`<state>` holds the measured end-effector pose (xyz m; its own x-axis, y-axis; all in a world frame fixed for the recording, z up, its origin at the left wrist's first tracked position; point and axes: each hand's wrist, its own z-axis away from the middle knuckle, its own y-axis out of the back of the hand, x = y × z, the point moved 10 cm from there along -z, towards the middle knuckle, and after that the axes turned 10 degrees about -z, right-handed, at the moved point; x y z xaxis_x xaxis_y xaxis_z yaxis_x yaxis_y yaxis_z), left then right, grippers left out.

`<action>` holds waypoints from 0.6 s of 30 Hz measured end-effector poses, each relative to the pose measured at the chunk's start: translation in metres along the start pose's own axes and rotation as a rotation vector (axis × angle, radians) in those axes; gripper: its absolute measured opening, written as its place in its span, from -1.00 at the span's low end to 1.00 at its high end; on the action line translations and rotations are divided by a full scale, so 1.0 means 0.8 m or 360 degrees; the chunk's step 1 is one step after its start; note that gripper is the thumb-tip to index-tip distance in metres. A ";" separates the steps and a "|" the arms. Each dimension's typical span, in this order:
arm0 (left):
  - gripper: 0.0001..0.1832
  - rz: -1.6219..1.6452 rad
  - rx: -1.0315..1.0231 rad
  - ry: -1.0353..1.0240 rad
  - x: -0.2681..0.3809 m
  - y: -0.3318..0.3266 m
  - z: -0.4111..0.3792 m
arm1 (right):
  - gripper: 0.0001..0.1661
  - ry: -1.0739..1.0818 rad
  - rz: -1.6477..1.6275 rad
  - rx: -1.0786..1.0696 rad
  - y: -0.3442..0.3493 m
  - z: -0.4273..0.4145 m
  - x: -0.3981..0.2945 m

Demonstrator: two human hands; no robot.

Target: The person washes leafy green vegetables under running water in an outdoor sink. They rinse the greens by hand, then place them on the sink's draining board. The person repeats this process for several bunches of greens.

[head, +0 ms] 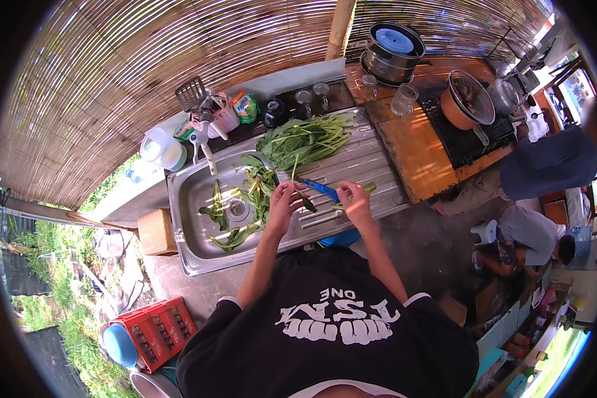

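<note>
My left hand (282, 201) grips a leafy green stalk (294, 171) over the edge between the sink basin and its ribbed drainboard. In my right hand (353, 199) is a blue-handled knife (321, 189), its dark blade pointing left towards the stalk. A pile of leafy greens (303, 139) lies on the drainboard beyond my hands. Some cut stems (369, 188) rest beside my right hand. More leaves (261, 186) lie heaped in the stainless steel sink basin (186, 253), near the drain, with a few loose ones to their left.
Glass mugs (404, 99), a pink utensil basket (224, 121) and a clear plastic container (163, 149) stand behind the sink. An orange pot (457, 107) and a kettle (505, 94) are on the stove at right. Two people are at right, one crouching. A red bottle crate (154, 333) stands lower left.
</note>
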<state>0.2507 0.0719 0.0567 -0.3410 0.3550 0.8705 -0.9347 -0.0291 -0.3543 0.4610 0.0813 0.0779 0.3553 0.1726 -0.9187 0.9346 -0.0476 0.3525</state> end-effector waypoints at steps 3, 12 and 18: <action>-0.80 0.0127 0.0059 -0.0051 0.014 0.007 -0.002 | -0.66 -0.0243 -0.0491 -0.0312 -0.062 0.001 -0.022; -0.89 0.0328 0.0473 -0.0338 0.057 0.079 0.038 | -0.75 -0.0314 -0.0803 -0.0611 -0.141 -0.004 -0.072; -0.88 0.0258 0.0748 -0.0383 0.069 0.150 0.084 | -0.80 -0.0040 -0.0709 -0.0555 -0.182 -0.014 -0.119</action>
<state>0.1133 0.0251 0.0852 -0.4460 0.0892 0.8906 -0.7937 -0.4994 -0.3475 0.2911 0.0830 0.1166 -0.0678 0.0780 -0.9946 0.9348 0.3533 -0.0360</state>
